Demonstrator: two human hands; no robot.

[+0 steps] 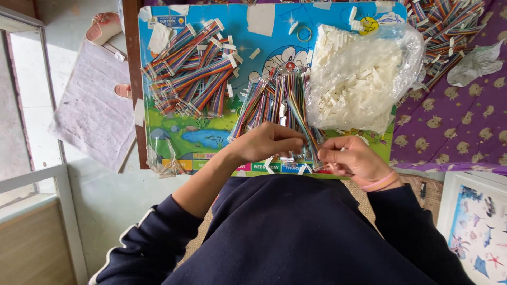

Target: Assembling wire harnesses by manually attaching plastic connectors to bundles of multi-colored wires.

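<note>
At the near edge of the bright cartoon-printed board, left hand and right hand both pinch multicoloured ribbon cables, fingers curled, wrists bent inward, beside a clear bag of white plastic connectors

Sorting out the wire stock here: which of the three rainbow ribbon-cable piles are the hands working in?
The middle pile, at the board's near edge: left hand and right hand touch it. The other piles lie untouched.
</note>
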